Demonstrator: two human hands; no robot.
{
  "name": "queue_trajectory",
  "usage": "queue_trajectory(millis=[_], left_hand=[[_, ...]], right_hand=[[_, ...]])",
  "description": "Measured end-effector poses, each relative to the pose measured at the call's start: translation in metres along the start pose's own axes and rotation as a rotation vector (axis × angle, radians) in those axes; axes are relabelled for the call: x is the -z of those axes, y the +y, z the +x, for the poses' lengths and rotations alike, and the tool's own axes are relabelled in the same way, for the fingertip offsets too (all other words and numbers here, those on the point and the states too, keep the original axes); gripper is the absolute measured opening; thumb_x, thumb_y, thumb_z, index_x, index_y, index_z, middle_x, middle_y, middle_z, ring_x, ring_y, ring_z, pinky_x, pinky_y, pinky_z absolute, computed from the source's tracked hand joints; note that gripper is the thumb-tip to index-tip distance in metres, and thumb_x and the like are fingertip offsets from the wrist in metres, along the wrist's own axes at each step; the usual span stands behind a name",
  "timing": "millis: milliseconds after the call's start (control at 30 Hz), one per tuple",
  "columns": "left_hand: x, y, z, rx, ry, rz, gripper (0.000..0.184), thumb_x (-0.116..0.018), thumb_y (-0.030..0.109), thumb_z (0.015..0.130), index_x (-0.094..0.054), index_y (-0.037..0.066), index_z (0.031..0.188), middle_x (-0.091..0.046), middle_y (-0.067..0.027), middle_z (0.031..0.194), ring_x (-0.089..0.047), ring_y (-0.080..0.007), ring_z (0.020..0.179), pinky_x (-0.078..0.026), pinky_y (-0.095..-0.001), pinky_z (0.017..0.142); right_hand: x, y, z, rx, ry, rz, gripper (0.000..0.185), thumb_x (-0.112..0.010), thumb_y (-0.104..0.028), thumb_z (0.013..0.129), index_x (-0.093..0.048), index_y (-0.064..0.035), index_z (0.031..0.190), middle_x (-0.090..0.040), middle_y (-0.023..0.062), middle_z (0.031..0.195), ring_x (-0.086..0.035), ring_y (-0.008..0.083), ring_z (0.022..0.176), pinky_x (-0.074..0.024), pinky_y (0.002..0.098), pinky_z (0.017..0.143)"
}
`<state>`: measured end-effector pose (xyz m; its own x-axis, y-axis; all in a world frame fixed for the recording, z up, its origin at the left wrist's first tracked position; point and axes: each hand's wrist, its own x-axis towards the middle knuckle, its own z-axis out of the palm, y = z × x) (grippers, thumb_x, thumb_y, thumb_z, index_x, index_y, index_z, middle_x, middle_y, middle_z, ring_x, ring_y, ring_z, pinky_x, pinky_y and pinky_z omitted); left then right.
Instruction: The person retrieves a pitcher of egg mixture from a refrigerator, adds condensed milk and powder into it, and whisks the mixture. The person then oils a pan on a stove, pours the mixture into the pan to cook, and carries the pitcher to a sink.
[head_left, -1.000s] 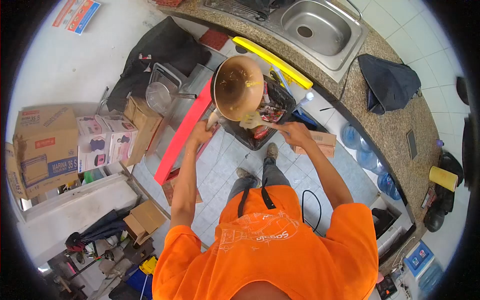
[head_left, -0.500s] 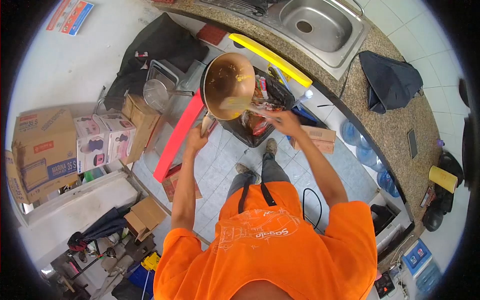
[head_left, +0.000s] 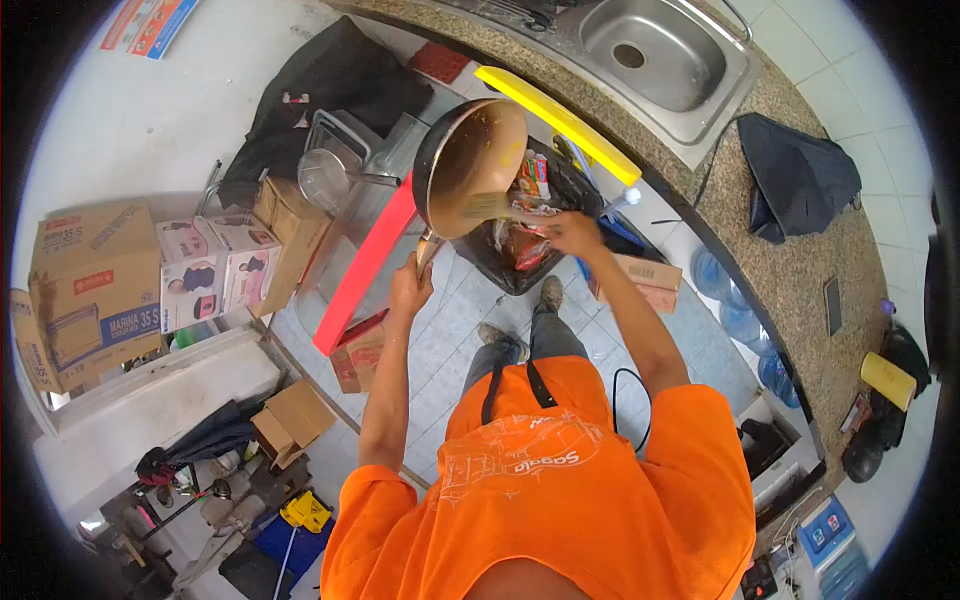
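My left hand [head_left: 409, 292] is closed round the handle of a deep frying pan [head_left: 480, 150], tan inside and dark outside. The pan is tipped on its side, its opening facing right, over a trash bin [head_left: 483, 262] lined with a black bag. My right hand [head_left: 573, 235] grips a spatula [head_left: 487, 206], whose blurred blade is at the lower inside wall of the pan. A few yellow bits cling inside the pan. Red and white wrappers [head_left: 526, 245] lie in the bin below.
A granite counter [head_left: 775, 290] with a steel sink [head_left: 655, 50] curves along the right, a black cloth bag [head_left: 797, 180] on it. Yellow [head_left: 560, 125] and red [head_left: 365, 265] bars flank the bin. Cardboard boxes [head_left: 95, 290] stand at left; water jugs [head_left: 740, 318] sit under the counter.
The pan has tilted further onto its side, so more of its dark outside shows. The spatula has shifted slightly within it, and fewer yellow bits show. The whole view has shifted a little.
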<state>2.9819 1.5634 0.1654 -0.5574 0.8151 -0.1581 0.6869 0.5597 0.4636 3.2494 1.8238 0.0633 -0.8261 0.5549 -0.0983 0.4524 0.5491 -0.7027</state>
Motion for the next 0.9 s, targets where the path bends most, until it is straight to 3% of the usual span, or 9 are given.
queue_trajectory(millis=[67, 200, 300, 433, 567, 633, 700, 733, 900], left_hand=[[0.005, -0.004, -0.003, -0.013, 0.016, -0.026, 0.024, -0.062, 0.020, 0.090, -0.054, -0.001, 0.099, -0.063, -0.0307, 0.075, -0.062, -0.0492, 0.073, -0.048, -0.0556, 0.061], [-0.004, 0.004, -0.003, -0.026, 0.051, -0.022, 0.024, -0.063, 0.018, 0.089, -0.055, -0.003, 0.097, -0.062, -0.0311, 0.074, -0.062, -0.0496, 0.072, -0.047, -0.0544, 0.059], [-0.006, -0.002, -0.007, -0.026, 0.072, -0.038, 0.024, -0.063, 0.018, 0.089, -0.056, -0.004, 0.097, -0.061, -0.0311, 0.073, -0.062, -0.0496, 0.072, -0.047, -0.0532, 0.059], [-0.005, -0.014, -0.020, 0.001, 0.052, -0.046, 0.025, -0.063, 0.017, 0.089, -0.058, -0.005, 0.101, -0.061, -0.0308, 0.074, -0.062, -0.0492, 0.073, -0.047, -0.0515, 0.059], [-0.026, -0.001, -0.022, 0.022, -0.028, -0.122, 0.028, -0.063, 0.016, 0.089, -0.060, -0.005, 0.107, -0.062, -0.0316, 0.078, -0.064, -0.0479, 0.077, -0.048, -0.0499, 0.063], [-0.026, 0.010, -0.025, -0.011, 0.018, -0.164, 0.031, -0.064, 0.016, 0.088, -0.061, -0.005, 0.110, -0.063, -0.0330, 0.083, -0.064, -0.0471, 0.080, -0.049, -0.0485, 0.068], [-0.022, 0.021, -0.022, 0.042, 0.040, -0.235, 0.032, -0.064, 0.016, 0.088, -0.061, -0.005, 0.112, -0.063, -0.0334, 0.084, -0.064, -0.0478, 0.081, -0.050, -0.0483, 0.070], [-0.026, 0.012, -0.022, 0.018, 0.088, -0.198, 0.025, -0.065, 0.018, 0.089, -0.063, -0.005, 0.097, -0.064, -0.0288, 0.078, -0.067, -0.0407, 0.073, -0.048, -0.0453, 0.064], [-0.030, 0.009, -0.015, 0.067, 0.046, -0.188, 0.028, -0.063, 0.017, 0.089, -0.061, -0.007, 0.101, -0.063, -0.0327, 0.081, -0.063, -0.0492, 0.079, -0.049, -0.0495, 0.068]], right_hand=[[0.058, -0.022, 0.007, -0.237, -0.186, -0.169, 0.026, -0.067, -0.029, 0.084, -0.073, -0.0339, 0.109, -0.072, 0.0089, 0.097, -0.069, 0.0305, 0.077, -0.0550, 0.0438, 0.066], [0.000, -0.036, 0.016, 0.111, 0.277, -0.012, 0.024, -0.069, -0.029, 0.081, -0.075, -0.0324, 0.103, -0.072, 0.0098, 0.086, -0.070, 0.0302, 0.073, -0.0564, 0.0419, 0.065], [0.027, -0.044, 0.017, -0.170, -0.092, -0.385, 0.027, -0.069, -0.030, 0.081, -0.074, -0.0343, 0.107, -0.072, 0.0103, 0.087, -0.070, 0.0296, 0.074, -0.0561, 0.0421, 0.066], [0.084, -0.070, 0.002, -0.150, 0.128, -0.132, 0.034, -0.067, -0.028, 0.084, -0.069, -0.0375, 0.117, -0.071, 0.0137, 0.084, -0.069, 0.0306, 0.072, -0.0541, 0.0411, 0.064], [-0.009, -0.088, 0.046, -0.106, 0.446, 0.227, 0.033, -0.064, -0.026, 0.088, -0.068, -0.0341, 0.120, -0.071, 0.0144, 0.090, -0.069, 0.0317, 0.080, -0.0536, 0.0418, 0.069], [-0.034, -0.106, 0.037, -0.116, 0.401, 0.406, 0.035, -0.063, -0.023, 0.088, -0.067, -0.0313, 0.122, -0.071, 0.0152, 0.092, -0.069, 0.0324, 0.083, -0.0536, 0.0428, 0.071], [0.007, -0.107, -0.001, -0.124, 0.062, 0.187, 0.037, -0.062, -0.021, 0.088, -0.065, -0.0278, 0.125, -0.070, 0.0171, 0.094, -0.069, 0.0339, 0.085, -0.0535, 0.0430, 0.074], [0.023, -0.104, -0.019, -0.129, -0.118, 0.077, 0.038, -0.062, -0.020, 0.088, -0.065, -0.0261, 0.126, -0.070, 0.0181, 0.095, -0.069, 0.0346, 0.087, -0.0535, 0.0430, 0.076], [0.013, -0.098, 0.032, -0.133, 0.344, 0.283, 0.040, -0.062, -0.019, 0.088, -0.063, -0.0239, 0.128, -0.068, 0.0212, 0.093, -0.067, 0.0343, 0.076, -0.0518, 0.0445, 0.072]])
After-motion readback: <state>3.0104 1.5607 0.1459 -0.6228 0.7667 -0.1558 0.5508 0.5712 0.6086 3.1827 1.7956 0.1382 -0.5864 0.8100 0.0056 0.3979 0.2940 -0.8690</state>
